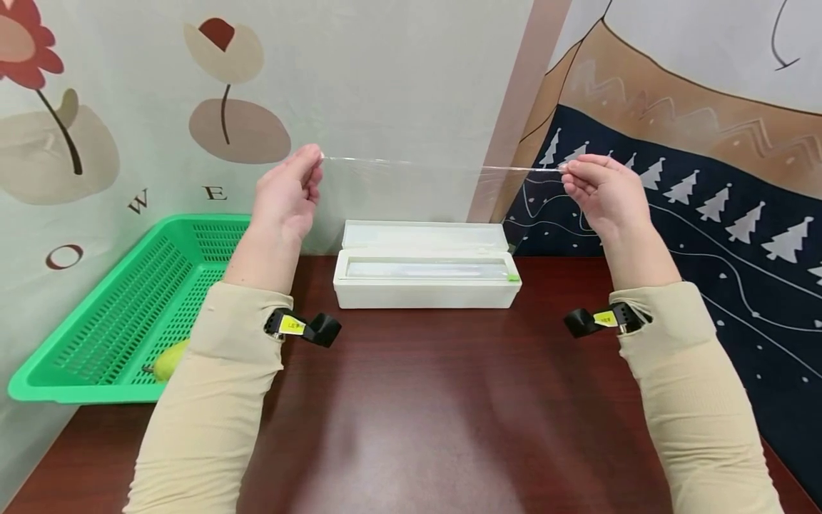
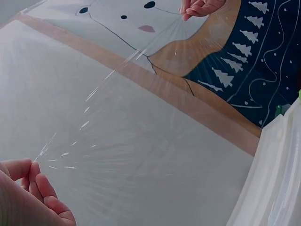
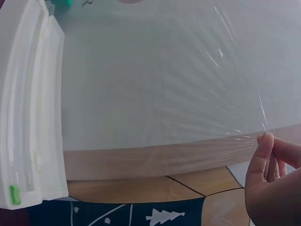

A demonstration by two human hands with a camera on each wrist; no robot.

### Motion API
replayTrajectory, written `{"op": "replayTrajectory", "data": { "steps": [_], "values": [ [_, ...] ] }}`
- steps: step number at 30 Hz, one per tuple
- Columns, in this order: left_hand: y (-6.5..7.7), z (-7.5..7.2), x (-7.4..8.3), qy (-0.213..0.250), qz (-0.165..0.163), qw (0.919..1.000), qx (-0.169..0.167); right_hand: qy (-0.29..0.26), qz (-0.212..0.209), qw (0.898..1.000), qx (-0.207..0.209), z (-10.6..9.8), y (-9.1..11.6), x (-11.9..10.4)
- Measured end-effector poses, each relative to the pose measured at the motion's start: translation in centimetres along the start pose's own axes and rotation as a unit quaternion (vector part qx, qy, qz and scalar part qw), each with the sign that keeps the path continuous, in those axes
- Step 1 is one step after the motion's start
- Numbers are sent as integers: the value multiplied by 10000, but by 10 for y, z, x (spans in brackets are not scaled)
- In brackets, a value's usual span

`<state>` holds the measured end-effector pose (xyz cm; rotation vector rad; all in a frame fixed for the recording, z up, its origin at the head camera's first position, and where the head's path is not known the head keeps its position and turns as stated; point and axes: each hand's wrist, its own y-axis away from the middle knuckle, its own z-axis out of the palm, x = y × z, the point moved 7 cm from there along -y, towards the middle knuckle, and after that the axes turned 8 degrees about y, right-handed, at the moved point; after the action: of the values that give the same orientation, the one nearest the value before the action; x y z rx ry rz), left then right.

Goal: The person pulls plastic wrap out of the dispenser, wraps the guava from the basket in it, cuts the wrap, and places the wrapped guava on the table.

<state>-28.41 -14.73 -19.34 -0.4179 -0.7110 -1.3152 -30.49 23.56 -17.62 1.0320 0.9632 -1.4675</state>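
A clear sheet of plastic wrap (image 1: 437,167) is stretched taut between both hands, raised above the table. My left hand (image 1: 287,191) pinches one corner between thumb and fingers, and my right hand (image 1: 609,194) pinches the other. Fine creases fan out from the left fingertips (image 2: 35,165) in the left wrist view, and similar ones run from the right fingertips (image 3: 266,136) in the right wrist view. Below and between the hands sits a white wrap dispenser box (image 1: 427,295), its lid (image 1: 424,234) raised at the back. A small green slider (image 1: 513,278) shows at its right end.
On the left stands a green basket (image 1: 83,393) with a yellow-green pear (image 1: 169,361) in it, partly hidden by my left sleeve. Printed curtains (image 1: 398,86) hang close behind the dispenser. The dark red-brown table (image 1: 437,407) extends in front of it.
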Motion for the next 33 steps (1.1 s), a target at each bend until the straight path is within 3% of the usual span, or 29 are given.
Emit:
{"op": "replayTrajectory", "data": {
  "steps": [21, 33],
  "values": [
    [15, 23, 24, 478, 282, 9977, -396, -463, -444, 9979, -102, 5, 8, -33],
    [27, 26, 33, 653, 381, 9952, -619, -591, -729, 9951, -309, 6, 18, -46]
  ]
}}
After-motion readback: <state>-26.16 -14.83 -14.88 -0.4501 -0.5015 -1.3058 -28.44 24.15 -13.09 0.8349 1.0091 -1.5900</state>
